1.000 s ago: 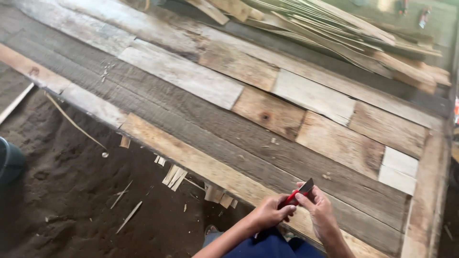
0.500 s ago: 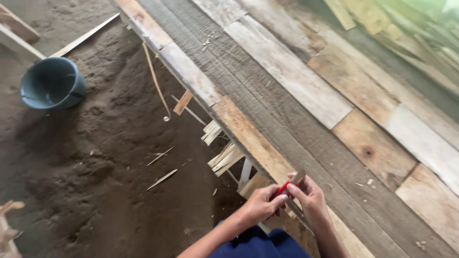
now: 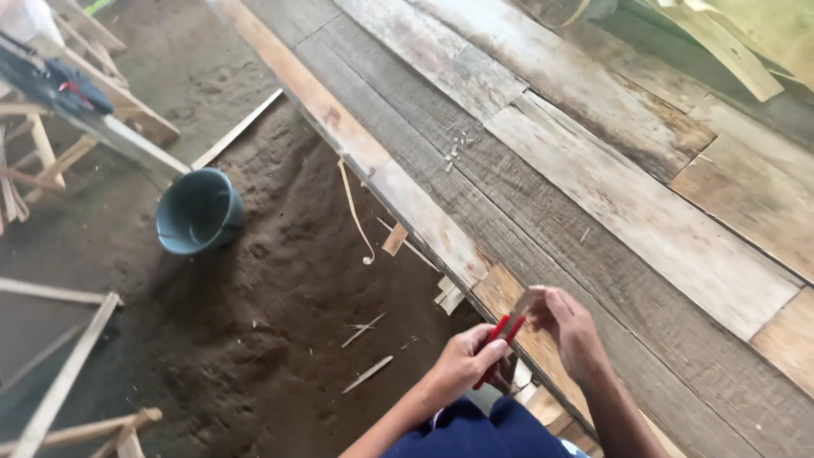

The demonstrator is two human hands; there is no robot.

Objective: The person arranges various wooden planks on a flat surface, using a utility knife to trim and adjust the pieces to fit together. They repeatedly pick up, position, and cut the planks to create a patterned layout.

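The left hand (image 3: pixel 462 365) is closed around a red-handled utility knife (image 3: pixel 502 335); the right hand (image 3: pixel 570 326) pinches what seems its blade tip, above the plank bench (image 3: pixel 593 203). Best keep fingers behind the edge.

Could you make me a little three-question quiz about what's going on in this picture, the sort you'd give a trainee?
1. True or false: the left hand grips the red handle of a utility knife.
2. Where does the blue-grey bucket sit? A) on the plank platform B) on the dirt floor C) in the person's lap
3. Fill in: the right hand pinches the knife's ____ end.

Key
1. True: the fingers wrap the red handle.
2. B: it rests on the dirt floor, beside the plank platform.
3. Blade: the right hand's fingertips meet the grey metal tip above the handle.
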